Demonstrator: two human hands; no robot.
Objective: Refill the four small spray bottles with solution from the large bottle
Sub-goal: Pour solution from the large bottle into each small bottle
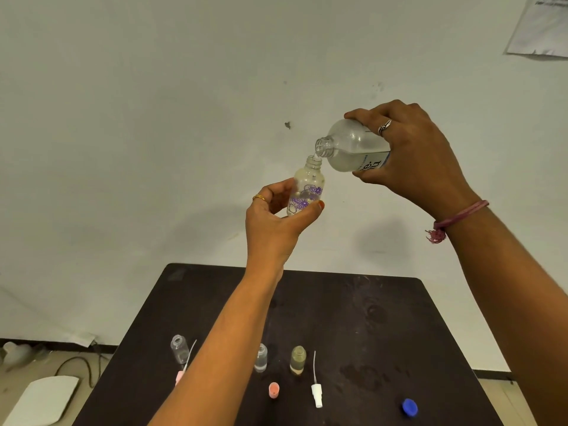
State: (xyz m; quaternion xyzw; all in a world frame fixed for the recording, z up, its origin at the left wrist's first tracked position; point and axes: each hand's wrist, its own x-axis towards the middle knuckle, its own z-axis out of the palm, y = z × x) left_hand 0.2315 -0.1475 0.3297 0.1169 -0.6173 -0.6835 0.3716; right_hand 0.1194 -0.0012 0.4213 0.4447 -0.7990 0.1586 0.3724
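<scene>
Off-white plaster wall (184,118) fills the far part of the view, with a sheet of paper (541,26) stuck at its upper right. Below it, a dark brown table (384,333) stretches toward the near edge.

The person's right hand (421,161) is raised above the table at right, its fingers wrapped around the body of the large bottle (353,149). That bottle is clear, uncapped and tipped leftward so that its mouth points down and to the left; clear solution lies along its lower side. A pink thread band (458,219) circles the right wrist.

The left hand (276,222) is held up in the middle, thumb and fingers pinching the lower part of a small spray bottle (305,189) printed with purple flowers. This bottle stands nearly upright, open at the top, with its neck just under the large bottle's mouth; a thin run of liquid joins the two.

On the table's near side stand three more small open bottles: a clear one (179,348) at left, a second clear one (261,358) partly behind the left forearm, and a yellowish one (297,359) just right of it. A white spray head (316,392) with its long tube lies right of the yellowish bottle, an orange cap (273,389) lies nearer than the middle bottle, and a blue cap (409,406) sits well to the right.
</scene>
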